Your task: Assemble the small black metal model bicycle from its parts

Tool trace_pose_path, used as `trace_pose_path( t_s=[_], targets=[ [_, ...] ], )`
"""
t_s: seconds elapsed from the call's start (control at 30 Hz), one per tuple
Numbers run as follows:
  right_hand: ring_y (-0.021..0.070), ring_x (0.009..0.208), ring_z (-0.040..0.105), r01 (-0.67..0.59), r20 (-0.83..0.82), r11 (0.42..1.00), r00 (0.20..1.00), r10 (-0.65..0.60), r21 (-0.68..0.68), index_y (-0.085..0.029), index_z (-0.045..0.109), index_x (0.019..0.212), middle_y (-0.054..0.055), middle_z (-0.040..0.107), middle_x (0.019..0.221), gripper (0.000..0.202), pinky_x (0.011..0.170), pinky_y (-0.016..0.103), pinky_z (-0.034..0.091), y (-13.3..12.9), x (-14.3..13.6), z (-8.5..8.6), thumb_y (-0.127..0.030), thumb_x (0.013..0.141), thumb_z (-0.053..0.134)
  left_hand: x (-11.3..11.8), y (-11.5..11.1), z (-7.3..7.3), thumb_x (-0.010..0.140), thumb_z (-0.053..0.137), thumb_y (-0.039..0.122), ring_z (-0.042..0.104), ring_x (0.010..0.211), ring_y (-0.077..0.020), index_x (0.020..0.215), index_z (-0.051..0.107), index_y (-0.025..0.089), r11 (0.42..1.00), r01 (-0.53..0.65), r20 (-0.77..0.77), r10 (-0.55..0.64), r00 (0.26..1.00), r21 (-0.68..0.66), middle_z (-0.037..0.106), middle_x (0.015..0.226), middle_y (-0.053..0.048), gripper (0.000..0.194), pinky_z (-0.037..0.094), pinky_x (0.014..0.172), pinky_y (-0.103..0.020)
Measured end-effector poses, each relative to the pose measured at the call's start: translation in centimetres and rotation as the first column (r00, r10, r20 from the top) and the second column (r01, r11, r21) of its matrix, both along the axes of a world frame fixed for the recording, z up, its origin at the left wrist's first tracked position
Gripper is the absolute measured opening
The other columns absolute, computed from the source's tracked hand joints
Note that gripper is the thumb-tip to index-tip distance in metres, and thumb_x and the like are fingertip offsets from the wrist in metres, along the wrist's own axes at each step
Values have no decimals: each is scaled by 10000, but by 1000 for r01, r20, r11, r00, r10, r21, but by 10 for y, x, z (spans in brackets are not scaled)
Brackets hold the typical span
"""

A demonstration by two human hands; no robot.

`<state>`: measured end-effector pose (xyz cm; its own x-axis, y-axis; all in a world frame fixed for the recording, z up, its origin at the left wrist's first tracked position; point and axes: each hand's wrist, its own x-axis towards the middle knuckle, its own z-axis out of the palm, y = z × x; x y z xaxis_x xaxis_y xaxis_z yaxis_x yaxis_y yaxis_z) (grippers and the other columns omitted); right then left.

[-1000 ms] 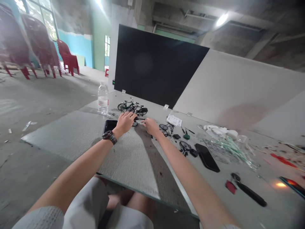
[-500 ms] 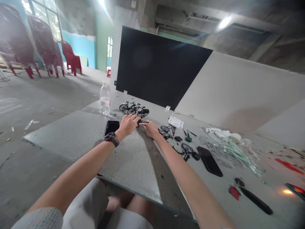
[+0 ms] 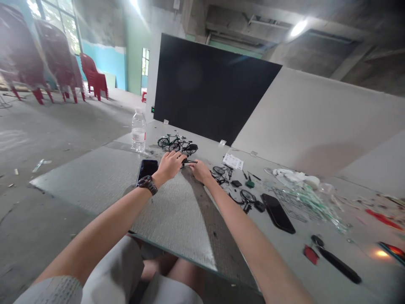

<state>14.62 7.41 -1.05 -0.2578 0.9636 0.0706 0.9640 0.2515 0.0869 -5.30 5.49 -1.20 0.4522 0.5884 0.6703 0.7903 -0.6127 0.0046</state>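
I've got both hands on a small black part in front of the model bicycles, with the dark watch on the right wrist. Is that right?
Not quite: the head view shows the dark watch on the left wrist. The left hand and right hand are on a small black part in front of the model bicycles.

An unfinished or half-renovated indoor space, used as a makeshift work area; its exact type is unclear. Bare grey concrete beams (image 3: 351,61) cross the ceiling, and the rough grey concrete floor (image 3: 76,139) is littered with scraps. The far wall (image 3: 109,59) is patchy grey above bright blue paint. Tall stacks of red plastic chairs (image 3: 95,78) stand near a large paned window (image 3: 65,27). Loose small parts cover a pale grey tabletop (image 3: 177,215).
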Motion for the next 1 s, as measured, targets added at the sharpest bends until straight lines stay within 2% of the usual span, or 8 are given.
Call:
trace_pose_path(
  t_s=[0.4, 0.73, 1.0],
  targets=[
    [210, 1041, 649, -47, 83, 999, 995, 46, 11, -268, 714, 1273, 107, 669, 1158, 382, 891, 272, 477, 2, -1, 2, -292, 1064, 396, 1, 2, -2, 938, 602, 169, 605, 1026, -268, 1223, 630, 197, 1000, 4, 2, -4, 1000, 1, 692, 1123, -90, 288, 431, 832, -388],
    [234, 1062, 637, -158, 143, 987, 978, 151, 37, -171, 731, 1141, 152, 677, 1145, 325, 914, 287, 457, -1, -1, 8, -104, 1002, 445, 1, 1, -1, 938, 599, 175, 608, 1017, -268, 1198, 638, 191, 1000, 4, -2, -4, 1000, -2, 694, 1104, -86, 264, 435, 837, -391],
    [218, 983, 633, -72, 41, 994, 997, 69, 77, -151, 700, 1172, 140, 644, 1099, 312, 762, 269, 440, -1, 10, -1, -255, 1062, 427, 3, 2, -2, 938, 594, 166, 604, 1040, -273, 1240, 621, 193, 1000, 7, -28, -7, 1000, -25, 686, 1131, -97, 305, 442, 860, -391]
  ],
)
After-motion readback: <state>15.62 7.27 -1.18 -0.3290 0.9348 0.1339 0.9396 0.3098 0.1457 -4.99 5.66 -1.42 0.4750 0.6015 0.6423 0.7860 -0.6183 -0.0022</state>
